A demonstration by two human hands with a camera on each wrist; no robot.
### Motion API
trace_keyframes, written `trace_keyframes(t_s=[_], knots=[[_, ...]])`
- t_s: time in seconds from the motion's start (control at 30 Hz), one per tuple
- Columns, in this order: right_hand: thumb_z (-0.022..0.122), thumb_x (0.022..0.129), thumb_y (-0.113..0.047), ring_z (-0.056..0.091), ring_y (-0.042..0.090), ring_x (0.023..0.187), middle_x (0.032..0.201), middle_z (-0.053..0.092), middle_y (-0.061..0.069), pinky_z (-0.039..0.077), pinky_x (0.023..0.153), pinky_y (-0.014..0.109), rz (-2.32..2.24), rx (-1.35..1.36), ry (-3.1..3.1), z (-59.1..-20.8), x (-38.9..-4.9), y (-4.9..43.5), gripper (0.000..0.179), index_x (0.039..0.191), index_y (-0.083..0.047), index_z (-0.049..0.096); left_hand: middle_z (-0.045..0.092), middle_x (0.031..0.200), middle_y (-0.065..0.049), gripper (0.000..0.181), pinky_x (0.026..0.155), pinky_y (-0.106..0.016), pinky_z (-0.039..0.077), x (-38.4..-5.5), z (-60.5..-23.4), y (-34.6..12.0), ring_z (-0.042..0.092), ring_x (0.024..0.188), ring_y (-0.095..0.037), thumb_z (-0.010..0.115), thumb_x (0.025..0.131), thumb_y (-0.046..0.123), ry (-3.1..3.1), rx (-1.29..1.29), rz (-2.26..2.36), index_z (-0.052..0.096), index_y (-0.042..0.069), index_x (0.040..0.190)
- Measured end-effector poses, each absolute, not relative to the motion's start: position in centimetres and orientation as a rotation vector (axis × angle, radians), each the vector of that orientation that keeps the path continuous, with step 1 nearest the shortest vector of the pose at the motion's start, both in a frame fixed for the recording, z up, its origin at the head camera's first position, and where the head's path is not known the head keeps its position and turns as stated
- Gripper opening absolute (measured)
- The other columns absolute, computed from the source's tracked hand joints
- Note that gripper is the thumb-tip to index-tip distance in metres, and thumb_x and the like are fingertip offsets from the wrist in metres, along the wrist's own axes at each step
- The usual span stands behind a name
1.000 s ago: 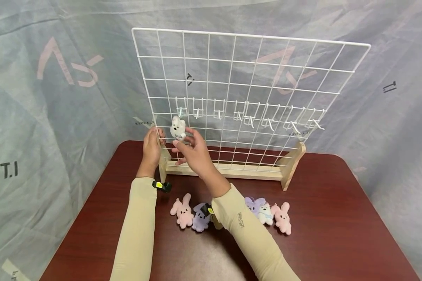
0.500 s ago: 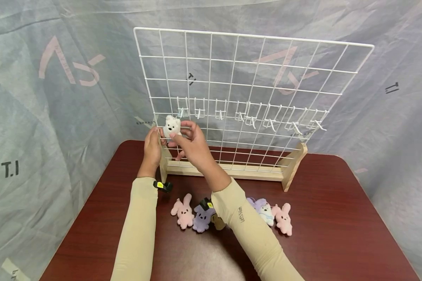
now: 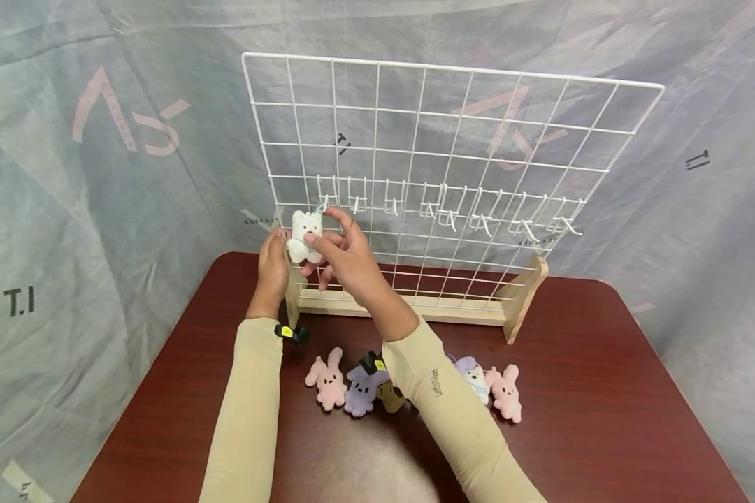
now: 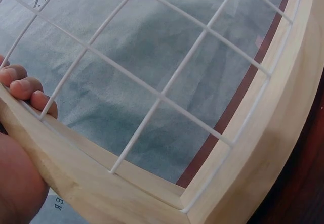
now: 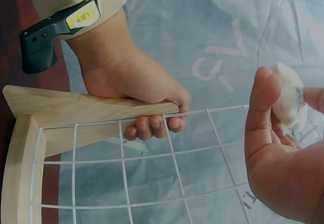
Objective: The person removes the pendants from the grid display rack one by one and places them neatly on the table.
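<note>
My left hand point(image 3: 273, 265) grips the left wooden upright point(image 4: 76, 178) of a white wire grid rack point(image 3: 377, 129); in the left wrist view its fingertips curl round through the grid. In front of the rack's left side, my right hand point(image 3: 352, 262) pinches a small white plush bear charm point(image 3: 303, 227) between thumb and fingers. The index finger reaches up to the charm's pale blue strap point(image 3: 321, 207), right at the leftmost hook point(image 3: 326, 200). In the right wrist view the plush point(image 5: 289, 97) shows from the side, partly hidden by the thumb.
Several more white hooks point(image 3: 481, 220) line the grid to the right. On the dark red table point(image 3: 579, 419) lie plush charms: a pink bunny point(image 3: 329, 383), a purple one point(image 3: 360, 395), a brown one point(image 3: 390, 397), and at right a white one point(image 3: 475, 381) beside another pink bunny point(image 3: 506, 392).
My right hand has taken hold of the bear's body and drawn it slightly left; its index finger has risen to the strap. My left hand stays on the upright.
</note>
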State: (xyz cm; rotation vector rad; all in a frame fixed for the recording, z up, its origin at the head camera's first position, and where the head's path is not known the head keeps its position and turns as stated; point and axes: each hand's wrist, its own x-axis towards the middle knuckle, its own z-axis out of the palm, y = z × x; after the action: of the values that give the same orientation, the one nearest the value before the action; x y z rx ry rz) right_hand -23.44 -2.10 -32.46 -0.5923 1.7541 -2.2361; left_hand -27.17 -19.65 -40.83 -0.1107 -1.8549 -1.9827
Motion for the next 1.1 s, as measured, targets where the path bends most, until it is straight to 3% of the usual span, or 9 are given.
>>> trace_keyframes(t_s=[0.17, 0.33, 0.5, 0.63, 0.93, 1.1], knots=[[0.061, 0.106, -0.014, 0.070, 0.016, 0.061, 0.097, 0.072, 0.005, 0.051, 0.046, 0.029, -2.255, -0.610, 1.727, -32.2, -22.7, -1.6, 0.055, 0.156, -0.015, 0.036, 0.045, 0.074, 0.008, 0.036, 0.072, -0.031, 0.035, -28.0, -41.7, -20.0, 0.042, 0.073, -0.011, 0.028, 0.111, 0.013, -1.854, -0.130, -2.005, 0.048, 0.013, 0.081], [0.060, 0.106, -0.012, 0.069, 0.016, 0.060, 0.102, 0.071, 0.009, 0.050, 0.046, 0.029, -2.276, -0.646, 1.725, -32.1, -22.1, -1.0, 0.046, 0.148, -0.014, 0.041, 0.044, 0.083, 0.001, 0.034, 0.071, -0.030, 0.035, -29.4, -43.2, -20.6, 0.040, 0.075, -0.016, 0.025, 0.112, 0.014, -1.824, -0.125, -2.062, 0.046, 0.000, 0.088], [0.058, 0.105, -0.008, 0.066, 0.017, 0.056, 0.107, 0.070, 0.016, 0.049, 0.045, 0.029, -2.296, -0.719, 1.738, -32.2, -21.6, -0.5, 0.047, 0.149, -0.009, 0.042, 0.043, 0.082, 0.002, 0.036, 0.070, -0.029, 0.033, -29.7, -43.7, -20.6, 0.040, 0.073, -0.013, 0.025, 0.113, 0.018, -1.804, -0.144, -2.078, 0.047, 0.010, 0.086], [0.058, 0.105, -0.007, 0.065, 0.017, 0.056, 0.104, 0.070, 0.015, 0.048, 0.045, 0.028, -2.300, -0.752, 1.750, -32.4, -21.1, -0.3, 0.045, 0.147, -0.008, 0.042, 0.043, 0.078, 0.005, 0.036, 0.068, -0.026, 0.033, -29.8, -43.8, -20.6, 0.040, 0.070, -0.011, 0.027, 0.113, 0.020, -1.789, -0.202, -2.073, 0.048, 0.016, 0.084], [0.060, 0.105, -0.009, 0.063, 0.017, 0.057, 0.097, 0.070, 0.005, 0.048, 0.047, 0.027, -2.269, -0.690, 1.778, -34.3, -20.3, -0.3, 0.030, 0.131, -0.011, 0.045, 0.041, 0.074, 0.006, 0.035, 0.064, -0.024, 0.033, -29.6, -43.6, -21.1, 0.038, 0.066, -0.011, 0.027, 0.113, 0.020, -1.789, -0.275, -2.141, 0.046, 0.015, 0.084], [0.062, 0.103, -0.009, 0.055, 0.017, 0.049, 0.094, 0.072, 0.000, 0.048, 0.048, 0.028, -2.202, -0.669, 1.835, -35.8, -20.0, -0.2, 0.025, 0.124, -0.010, 0.048, 0.041, 0.075, 0.005, 0.034, 0.065, -0.024, 0.034, -29.7, -43.4, -21.3, 0.038, 0.067, -0.011, 0.026, 0.112, 0.018, -1.815, -0.296, -2.180, 0.045, 0.014, 0.084]])
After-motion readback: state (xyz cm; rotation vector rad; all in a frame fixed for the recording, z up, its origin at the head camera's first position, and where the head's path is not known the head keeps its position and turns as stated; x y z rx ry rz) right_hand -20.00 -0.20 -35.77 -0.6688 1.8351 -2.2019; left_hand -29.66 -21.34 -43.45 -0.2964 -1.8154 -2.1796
